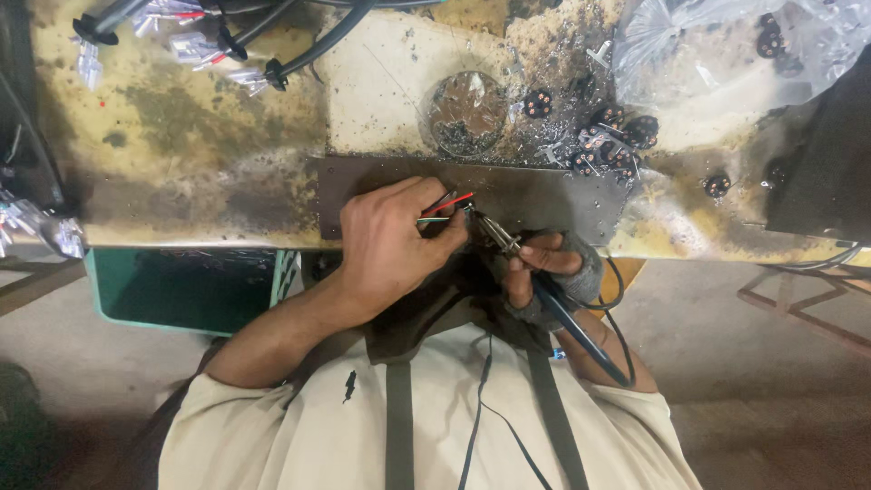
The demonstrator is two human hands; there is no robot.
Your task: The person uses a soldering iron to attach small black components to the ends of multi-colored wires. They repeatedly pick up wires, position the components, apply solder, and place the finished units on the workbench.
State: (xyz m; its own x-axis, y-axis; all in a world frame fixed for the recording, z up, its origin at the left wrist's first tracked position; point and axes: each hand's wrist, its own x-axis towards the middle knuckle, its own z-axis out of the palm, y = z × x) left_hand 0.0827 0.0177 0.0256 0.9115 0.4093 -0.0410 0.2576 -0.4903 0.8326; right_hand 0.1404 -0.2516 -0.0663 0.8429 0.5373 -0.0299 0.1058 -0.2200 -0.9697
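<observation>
My left hand is closed around a small bundle of thin wires, red, green and black, whose ends stick out to the right over a dark metal plate. My right hand, in a grey fingerless glove, grips a soldering iron with a blue handle. Its metal tip touches the wire ends just right of my left fingers. The iron's black cord loops down past my right wrist.
A stained yellow workbench carries a round tin of solder scraps, several small black round connectors, a clear plastic bag and black cables with clear plugs. A green bin sits under the bench.
</observation>
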